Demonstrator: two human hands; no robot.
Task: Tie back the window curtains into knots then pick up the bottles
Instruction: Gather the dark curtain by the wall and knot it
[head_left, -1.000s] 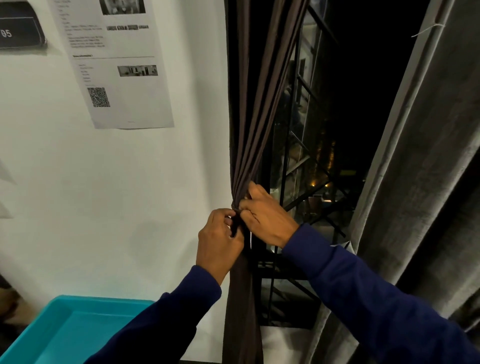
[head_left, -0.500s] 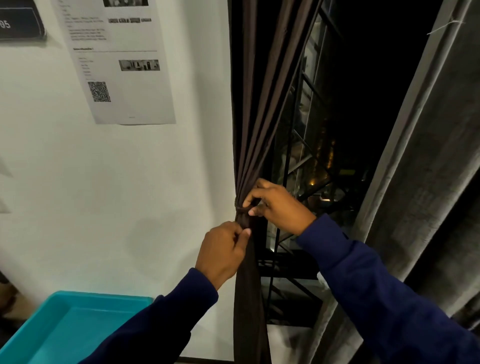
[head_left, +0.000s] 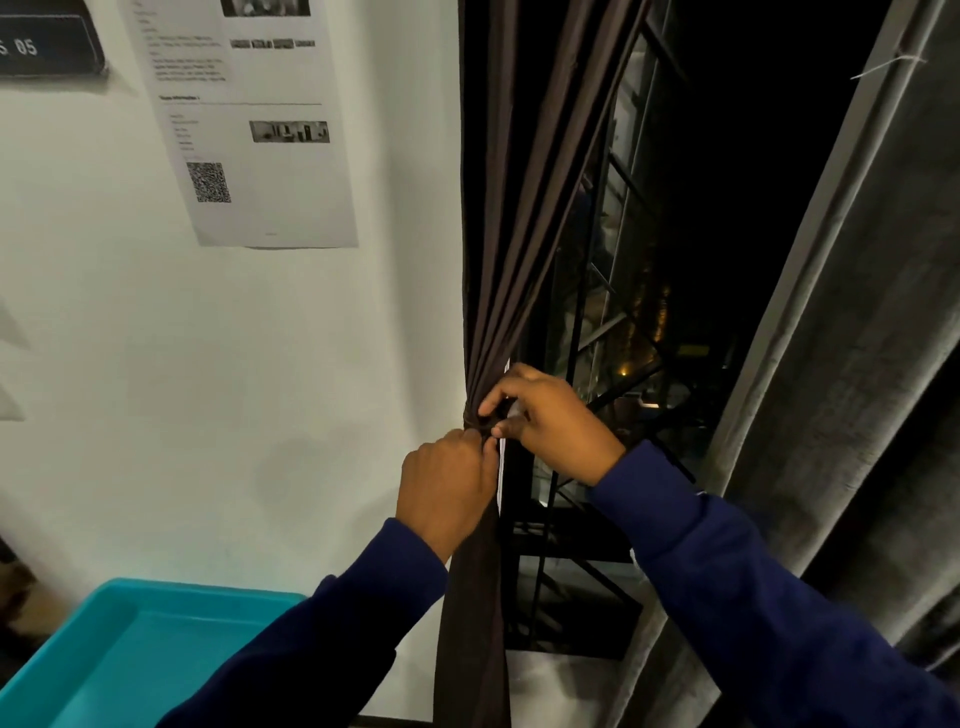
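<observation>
Head view: dark curtain (head_left: 511, 218) gathered at window's left edge, cinched at knot (head_left: 480, 423). Left hand (head_left: 447, 486) grips bunched fabric just below knot; right hand (head_left: 550, 415) pinches wrap at knot. Step: first curtain, knot being tightened. Next, likely: pull snug, release, move to grey curtain (head_left: 810, 415). Bottles not in view.

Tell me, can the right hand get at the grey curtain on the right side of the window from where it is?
Probably yes, but not yet: the right hand pinches the gathered dark curtain together with the left hand. Nothing stands between it and the grey curtain; it only has to let go first.
</observation>
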